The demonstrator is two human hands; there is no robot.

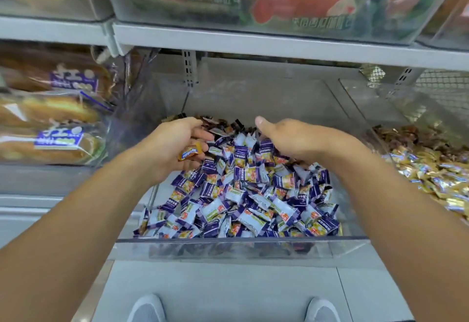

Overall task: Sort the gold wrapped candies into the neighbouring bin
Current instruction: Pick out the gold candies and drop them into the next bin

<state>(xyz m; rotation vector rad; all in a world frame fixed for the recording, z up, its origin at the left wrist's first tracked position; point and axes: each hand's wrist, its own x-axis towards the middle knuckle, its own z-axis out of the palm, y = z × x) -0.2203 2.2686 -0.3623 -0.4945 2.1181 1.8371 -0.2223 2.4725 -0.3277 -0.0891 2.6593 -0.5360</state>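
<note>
On the far left, clear bags of long golden bread loaves (48,128) lie stacked on the shelf. Next comes the left hand (172,141), its fingers curled around one small gold-wrapped candy with a blue label (189,152), held just above the left edge of the clear plastic bin (241,243) heaped with purple-and-white wrapped candies (243,194). The candy's long axis runs roughly left to right, tilted up toward the right, label facing the camera. The right hand (289,141) is palm down on the heap, thumb out; its fingers are buried, so I cannot tell whether it grips anything. This looks like the picking step: the held piece must next cross to the neighbouring clear bin of gold-wrapped candies (431,169) at the right, passing over the right arm.
</note>
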